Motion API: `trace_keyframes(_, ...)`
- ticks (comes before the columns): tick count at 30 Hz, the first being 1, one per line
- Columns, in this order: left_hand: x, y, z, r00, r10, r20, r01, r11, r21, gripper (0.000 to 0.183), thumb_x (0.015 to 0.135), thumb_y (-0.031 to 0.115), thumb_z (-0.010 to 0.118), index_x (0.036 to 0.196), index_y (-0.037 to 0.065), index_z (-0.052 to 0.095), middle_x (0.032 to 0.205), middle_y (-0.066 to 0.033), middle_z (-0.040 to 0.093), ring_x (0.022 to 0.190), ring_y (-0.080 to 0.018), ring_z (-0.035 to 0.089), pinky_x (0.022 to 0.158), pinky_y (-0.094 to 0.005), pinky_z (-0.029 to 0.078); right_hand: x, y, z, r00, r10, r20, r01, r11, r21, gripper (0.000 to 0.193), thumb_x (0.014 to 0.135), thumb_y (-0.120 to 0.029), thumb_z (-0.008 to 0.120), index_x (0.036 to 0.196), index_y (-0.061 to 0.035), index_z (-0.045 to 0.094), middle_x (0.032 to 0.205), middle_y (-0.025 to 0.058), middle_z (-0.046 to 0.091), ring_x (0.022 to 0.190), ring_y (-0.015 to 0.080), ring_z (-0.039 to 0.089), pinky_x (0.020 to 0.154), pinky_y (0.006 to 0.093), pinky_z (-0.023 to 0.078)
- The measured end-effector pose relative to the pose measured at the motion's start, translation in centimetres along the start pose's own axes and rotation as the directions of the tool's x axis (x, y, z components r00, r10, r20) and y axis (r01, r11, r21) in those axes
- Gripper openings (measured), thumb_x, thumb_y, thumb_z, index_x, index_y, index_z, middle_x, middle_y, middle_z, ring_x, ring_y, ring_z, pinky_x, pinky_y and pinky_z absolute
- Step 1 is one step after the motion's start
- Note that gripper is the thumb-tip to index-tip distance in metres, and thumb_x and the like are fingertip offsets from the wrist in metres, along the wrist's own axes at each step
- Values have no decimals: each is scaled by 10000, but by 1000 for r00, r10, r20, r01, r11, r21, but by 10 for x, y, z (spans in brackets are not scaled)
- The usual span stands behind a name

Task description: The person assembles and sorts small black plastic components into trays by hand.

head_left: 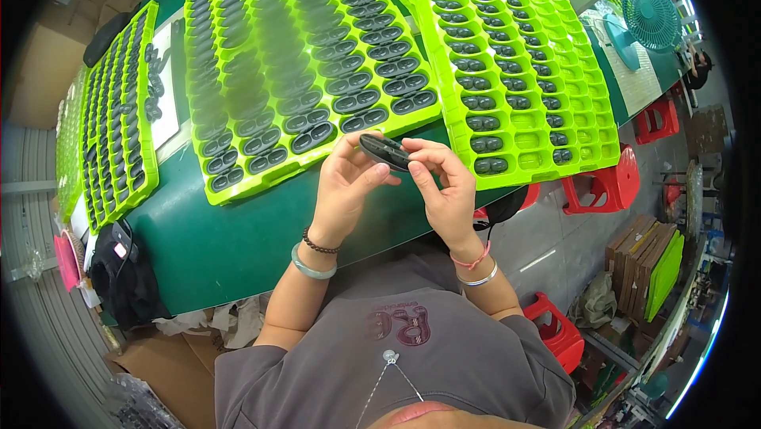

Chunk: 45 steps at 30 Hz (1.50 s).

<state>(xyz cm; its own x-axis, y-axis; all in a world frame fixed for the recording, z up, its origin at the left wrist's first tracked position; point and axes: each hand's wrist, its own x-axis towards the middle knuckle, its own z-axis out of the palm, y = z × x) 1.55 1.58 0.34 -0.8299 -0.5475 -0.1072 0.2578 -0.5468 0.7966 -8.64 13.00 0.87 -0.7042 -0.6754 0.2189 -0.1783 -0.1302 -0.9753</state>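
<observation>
Between both hands, in front of my chest, is a dark oval plastic piece (384,150) with a hollowed face, tilted. My left hand (345,183) pinches its left part between thumb and fingers. At the other end, my right hand (445,183) grips it with thumb and forefinger. Just beyond the hands lies a lime-green tray (277,172) whose pockets hold rows of similar dark oval pieces with two hollows each. Beside it on the right, a second lime-green tray (588,104) carries rounded dark pieces in some columns; other pockets are bare.
A third filled green tray (127,201) stands at the left, near loose dark parts (152,80) on a white sheet. All rest on a green table (186,247). A black bag (123,278) hangs at the left edge. A teal fan (650,15) and red stools (609,183) are at right.
</observation>
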Motion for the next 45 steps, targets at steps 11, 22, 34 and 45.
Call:
trace_keyframes(11, 1, -4, 0, 997, 51, -55, -42, 988, 149, 211, 919, 59, 453, 1109, -23, 493, 1075, -146, 588, 936, -190, 602, 785, -319, 536, 4, -9, -7, 969, -152, 195, 223, 877, -426, 95, 782, -6, 648, 868, 7, 609, 868, 123, 645, 796, 201, 643, 691, 296, 513)
trace_keyframes(22, -8, 15, -1, 997, 65, -31, -28, 748, 663, 226, 855, 71, 583, 1058, -24, 613, 814, -70, 674, 680, -94, 616, 628, -224, 510, 8, -2, -10, 979, 74, 187, -16, 955, -296, 183, 830, 30, 548, 993, 34, 630, 824, 116, 638, 665, 161, 650, 576, 233, 505)
trace_keyframes(34, -13, 25, -5, 997, 29, -67, 34, 618, 786, 181, 850, 91, 576, 940, -58, 627, 679, -105, 659, 626, -148, 667, 543, -234, 513, 12, -7, -1, 907, 307, 288, -218, 928, -302, 120, 836, -15, 567, 921, 34, 636, 639, 59, 609, 506, 86, 569, 456, 207, 430)
trace_keyframes(45, -8, 36, -20, 950, -290, -115, 303, 770, 561, 308, 942, 230, 474, 1046, -38, 583, 727, -76, 614, 583, -132, 609, 544, -224, 508, 16, 12, -5, 816, 439, 375, -528, 831, 175, 238, 914, -163, 526, 1039, 21, 610, 707, 54, 596, 527, 84, 558, 518, 216, 501)
